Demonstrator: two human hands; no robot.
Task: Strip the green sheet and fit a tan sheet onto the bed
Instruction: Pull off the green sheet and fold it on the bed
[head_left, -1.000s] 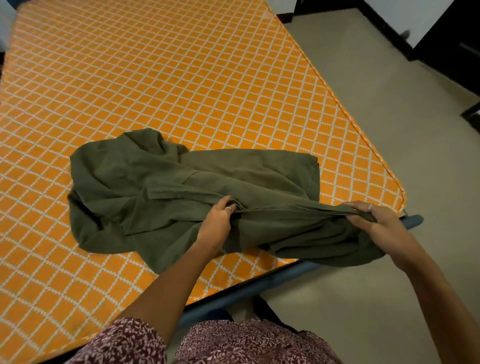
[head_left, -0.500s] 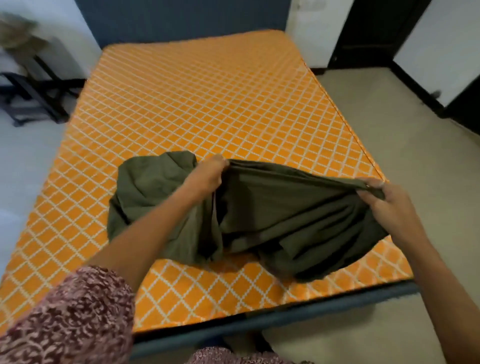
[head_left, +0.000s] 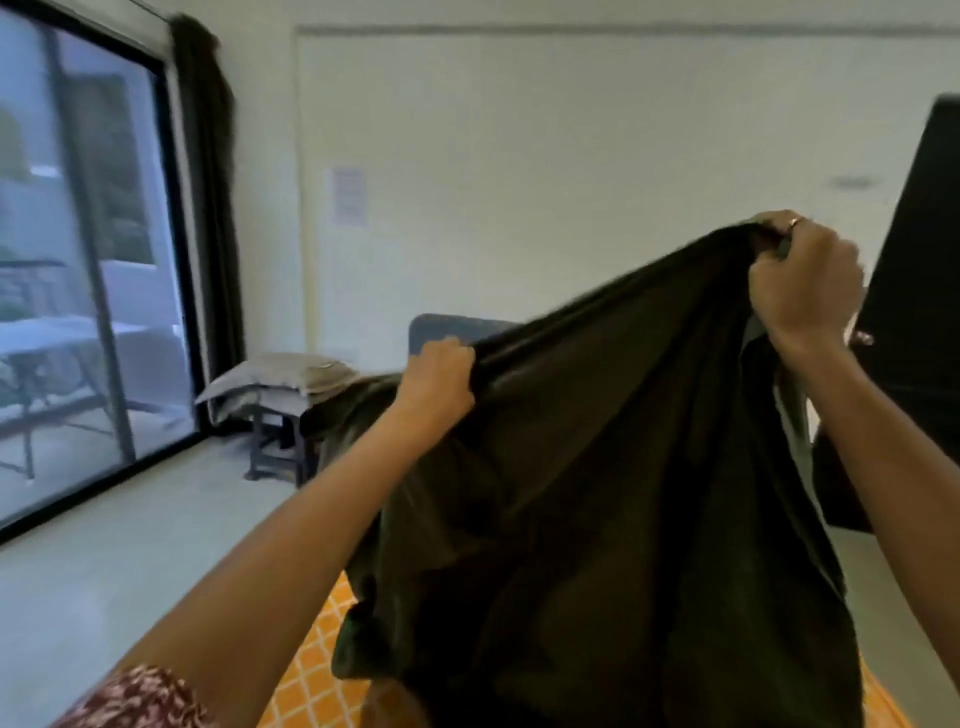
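The green sheet (head_left: 613, 493) is up in the air, lifted clear above the near end of the bed (head_left: 306, 680), hanging in one heavy dark bunch between two raised fists. Left hand (head_left: 439, 376) has its fingers curled tight round the top edge, lower and further out. Right hand (head_left: 802, 280) is higher and nearer, fingers clenched on a gathered corner, a ring showing. Both grips are closed on cloth, nothing slack in them.

The held edge runs as a slanting line, climbing from left fist to right. That's the sheet's long axis at this moment, tilted, with the bulk dropping straight down and the lowest folds just over the orange mattress.

Looks to me like a shake-out or a gather before it goes aside. To do this well, I'd say level the two hands, pull the top edge taut so the folds fall open, and keep the hem off the floor. Then fold or bundle it away from the bed.

Beyond the sheet, folded pale linen (head_left: 291, 376) waits on a stool (head_left: 275, 447) by the window (head_left: 83, 270), possibly the tan sheet, though I can't tell.
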